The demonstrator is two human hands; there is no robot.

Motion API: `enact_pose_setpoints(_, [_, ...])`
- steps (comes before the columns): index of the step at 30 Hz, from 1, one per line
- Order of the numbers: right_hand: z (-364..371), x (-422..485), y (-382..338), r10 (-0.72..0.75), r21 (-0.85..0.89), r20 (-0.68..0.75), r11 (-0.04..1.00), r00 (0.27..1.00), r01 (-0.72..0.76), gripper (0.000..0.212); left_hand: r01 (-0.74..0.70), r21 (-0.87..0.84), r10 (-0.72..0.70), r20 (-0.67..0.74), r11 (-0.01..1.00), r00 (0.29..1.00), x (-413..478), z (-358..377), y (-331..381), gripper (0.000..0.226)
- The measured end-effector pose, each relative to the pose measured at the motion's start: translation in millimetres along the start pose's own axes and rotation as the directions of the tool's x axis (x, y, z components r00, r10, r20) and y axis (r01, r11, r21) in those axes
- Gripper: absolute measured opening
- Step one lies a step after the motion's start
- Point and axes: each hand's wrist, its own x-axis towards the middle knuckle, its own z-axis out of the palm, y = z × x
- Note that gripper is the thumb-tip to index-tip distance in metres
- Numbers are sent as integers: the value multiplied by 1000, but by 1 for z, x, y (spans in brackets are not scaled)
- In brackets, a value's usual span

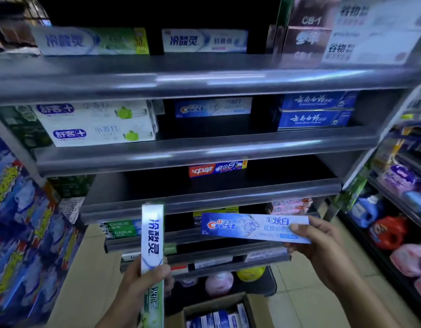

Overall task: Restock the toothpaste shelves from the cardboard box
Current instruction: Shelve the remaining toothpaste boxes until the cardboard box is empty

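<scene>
Long blue Crest toothpaste carton (254, 227), pinched at its right end in my right hand (323, 247), before the grey metal shelf (228, 249) front edge. My left hand (143, 278) grips an upright white-and-green carton (152, 237). Light, stiff card, I judge: hold mid-length, gently.

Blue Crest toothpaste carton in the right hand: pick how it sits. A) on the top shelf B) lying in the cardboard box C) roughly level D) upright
C: the right hand holds the blue Crest toothpaste carton by its right end, roughly level, logo readable.
</scene>
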Motion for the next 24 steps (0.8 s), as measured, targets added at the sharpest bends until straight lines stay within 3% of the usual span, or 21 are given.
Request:
enact_pose_setpoints(6, [12, -15, -4, -12, 37, -71, 999, 997, 15, 32, -70, -105, 77, 58, 992, 995, 7, 19, 22, 68])
enact_pose_setpoints(12, [24, -8, -31, -94, 67, -2, 993, 996, 94, 26, -218, -116, 234, 150, 969, 960, 2, 36, 57, 62])
enact_pose_setpoints(20, [36, 32, -88, -254, 139, 127, 962, 959, 237, 39, -335, -97, 342, 55, 937, 938, 7, 51, 105, 73])
enact_pose_setpoints(24, [42, 56, -108, -334, 148, 189, 939, 924, 309, 50, -426, -146, 430, -1, 893, 903, 17, 63, 123, 57])
